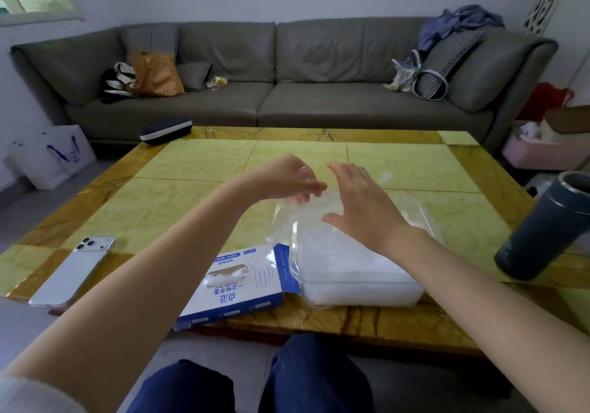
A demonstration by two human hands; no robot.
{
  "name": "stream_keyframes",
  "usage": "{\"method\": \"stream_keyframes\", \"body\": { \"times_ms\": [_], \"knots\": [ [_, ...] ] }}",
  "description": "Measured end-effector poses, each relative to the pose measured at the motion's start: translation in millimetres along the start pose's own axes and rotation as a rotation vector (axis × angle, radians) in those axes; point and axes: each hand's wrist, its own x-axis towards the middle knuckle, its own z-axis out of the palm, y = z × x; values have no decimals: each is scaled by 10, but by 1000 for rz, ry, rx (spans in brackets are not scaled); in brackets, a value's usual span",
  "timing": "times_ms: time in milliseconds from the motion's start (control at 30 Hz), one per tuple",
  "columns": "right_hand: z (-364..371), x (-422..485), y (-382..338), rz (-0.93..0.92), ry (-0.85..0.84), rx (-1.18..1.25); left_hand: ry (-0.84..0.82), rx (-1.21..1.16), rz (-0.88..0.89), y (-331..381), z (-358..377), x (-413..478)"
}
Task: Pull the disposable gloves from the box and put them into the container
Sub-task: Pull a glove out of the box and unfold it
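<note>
box (236, 288) marked 一次性手套, left hand (284, 179) pinching clear glove (287, 221), right hand (360, 201) spread above container (360, 294)

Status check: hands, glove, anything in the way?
Left hand pinches a clear glove over the container. Right hand open beside it. Box left of container, nothing blocking.

1. We see the table (198, 163) in pale yellow-green marbled tiles with an amber veined border.
2. On the table, our glove box (236, 288) is white with blue edges and lettering.
3. On the table, the clear container (360, 296) holds white gloves (344, 262).
4. At the table's left, a silver phone (71, 272); at its right, a dark blue-grey tumbler (542, 230).
</note>
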Motion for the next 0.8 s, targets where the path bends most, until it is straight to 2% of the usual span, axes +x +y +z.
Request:
{"method": "stream_keyframes", "body": {
  "times_ms": [100,200,267,400,500,600,700,800],
  "knots": [
    [40,-4,181,87,141,154,-40,7,-7,31,-8,20],
    [-46,14,371,141,208,176,-20,10,4,-6,-41,69],
    [-145,44,480,163,254,169,101,3,62,-17,-67,143],
    [-400,106,575,162,476,77,537,37,209,96,-35,288],
    [-550,70,525,77,606,31,659,22,287,142,-2,283],
    [-540,-119,468,-54,509,-27,554,35,313,29,101,209],
    [-391,-387,429,-97,202,-46,373,141,298,-188,300,116],
    [-195,-551,416,-41,-116,21,207,356,265,-385,524,81]
  ]
}}
